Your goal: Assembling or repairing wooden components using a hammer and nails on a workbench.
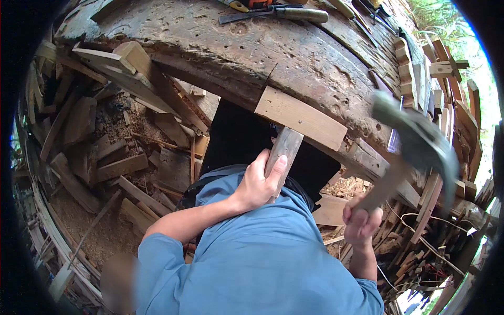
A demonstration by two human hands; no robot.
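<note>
Tan wood formed the block point(315, 123), which was set across the front edge of the bench point(210, 47), ahead of the wearer's lap. One end of the stick point(287, 143) was lapped against the block's near side, so that a rough T was made. The stick was gripped by the left hand point(257, 182), with its fingers wrapped around the sides and its thumb pressed along the upper face. The hammer point(417, 137) was held up to the right, clear of the block, its handle enclosed by the curled fingers of the right hand point(362, 219).

A hammering step was judged to be in hand. For the next move, a controlled blow appeared to be called for: the stick should be kept steady, and the left thumb should be kept out of the hammer's path.

Farther out, a chisel point(299, 14) was laid at the bench's far side, and scrap point(123, 167) was heaped to the left.

The hammer's head was blurred. Whether block and stick were fastened could not be determined; a dark spot on the block could not be confirmed as a nail. The left fingertips were partly hidden by the stick. Tools were cut off at the upper edge.
</note>
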